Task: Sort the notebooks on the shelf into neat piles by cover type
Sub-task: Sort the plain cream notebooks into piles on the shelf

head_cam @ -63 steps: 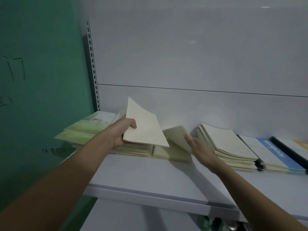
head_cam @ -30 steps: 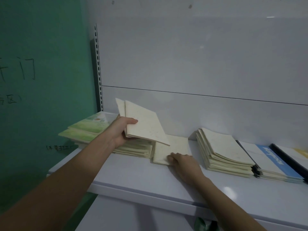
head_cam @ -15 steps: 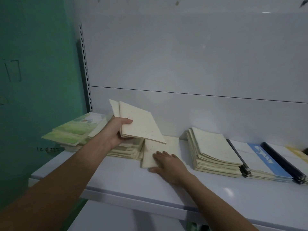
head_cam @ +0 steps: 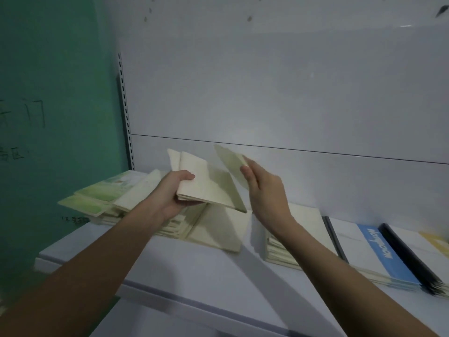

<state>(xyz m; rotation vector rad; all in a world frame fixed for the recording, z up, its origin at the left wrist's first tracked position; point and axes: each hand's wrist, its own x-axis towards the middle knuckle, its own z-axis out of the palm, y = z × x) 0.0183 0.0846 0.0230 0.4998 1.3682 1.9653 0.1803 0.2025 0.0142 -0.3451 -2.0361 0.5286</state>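
While left hand (head_cam: 170, 193) grips cream notebooks (head_cam: 206, 188), right hand (head_cam: 264, 190) lifts one.

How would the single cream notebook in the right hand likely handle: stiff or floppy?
Probably floppy: the cream notebook, pinched by the right hand, looks thin and soft-covered. Likely light, since fingertips alone lift it. The left hand grips a small stack, which should feel firmer.

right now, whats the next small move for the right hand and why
Probably lower the single cream notebook that the right hand pinches onto the low cream pile below it. That pile has the same plain cover, and the left hand grips a small bundle of cream notebooks apparently waiting to be dealt out.
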